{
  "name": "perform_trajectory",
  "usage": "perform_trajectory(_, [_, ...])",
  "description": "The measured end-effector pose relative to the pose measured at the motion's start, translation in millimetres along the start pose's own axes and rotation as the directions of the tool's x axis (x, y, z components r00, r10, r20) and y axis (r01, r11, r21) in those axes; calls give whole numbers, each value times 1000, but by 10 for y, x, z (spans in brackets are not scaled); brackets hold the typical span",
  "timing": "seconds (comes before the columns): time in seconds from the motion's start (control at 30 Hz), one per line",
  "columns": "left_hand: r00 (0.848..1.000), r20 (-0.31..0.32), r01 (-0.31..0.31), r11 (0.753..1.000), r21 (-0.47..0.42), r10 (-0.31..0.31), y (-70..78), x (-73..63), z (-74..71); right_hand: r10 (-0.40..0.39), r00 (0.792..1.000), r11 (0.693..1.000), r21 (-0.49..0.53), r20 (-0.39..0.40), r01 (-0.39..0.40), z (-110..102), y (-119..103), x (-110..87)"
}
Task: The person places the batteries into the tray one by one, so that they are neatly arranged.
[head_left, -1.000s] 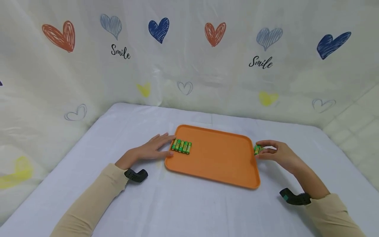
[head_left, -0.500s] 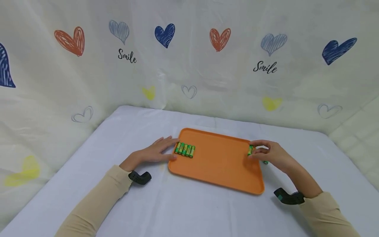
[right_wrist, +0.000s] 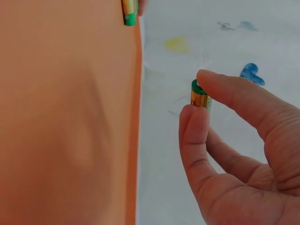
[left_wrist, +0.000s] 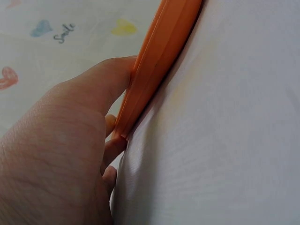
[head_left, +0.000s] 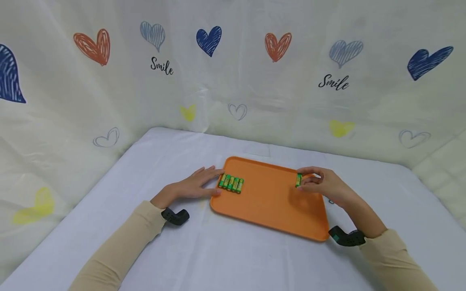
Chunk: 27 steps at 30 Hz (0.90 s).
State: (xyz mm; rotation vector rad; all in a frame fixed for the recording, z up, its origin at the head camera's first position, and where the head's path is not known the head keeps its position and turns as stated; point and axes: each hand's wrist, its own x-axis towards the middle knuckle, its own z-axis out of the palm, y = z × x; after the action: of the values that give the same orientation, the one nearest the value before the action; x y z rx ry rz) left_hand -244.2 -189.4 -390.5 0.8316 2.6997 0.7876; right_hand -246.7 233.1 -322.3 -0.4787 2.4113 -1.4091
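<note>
My right hand (head_left: 324, 184) pinches a green and gold battery (head_left: 298, 180) between thumb and fingertips, above the right part of an orange tray (head_left: 262, 202). In the right wrist view the battery (right_wrist: 199, 96) is held by its ends, its lower part hidden behind the fingers. On the tray's left side several like batteries (head_left: 231, 183) lie side by side in a row. My left hand (head_left: 193, 186) rests at the tray's left rim with thumb and fingers spread; the left wrist view shows them touching the rim (left_wrist: 150, 70).
A small object (head_left: 331, 201), mostly hidden by the right wrist, lies on the white cloth just right of the tray. The white-covered table (head_left: 233, 250) extends around the tray. Behind stands a pale curtain (head_left: 247, 81) printed with hearts.
My right hand has lifted a battery from beside the tray's right edge and carried it left, over the tray. The left hand stays at the rim. The head view has shifted slightly.
</note>
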Motion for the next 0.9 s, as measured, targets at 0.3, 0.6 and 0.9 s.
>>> perform_trajectory(0.3, [1000,4,5,1000,2,-5,5,5,-3,-13,1000,999,33,26,12,131,-120,118])
perform_trajectory(0.6, [1000,-2,-2,1000,4,2,0,0,4,-38,998,996,78,53,34,251,-248,203])
perform_trajectory(0.9, [1000,3,22,1000,6,-22,-7,3,-4,-39,998,994,100,47,35,371,-304,321])
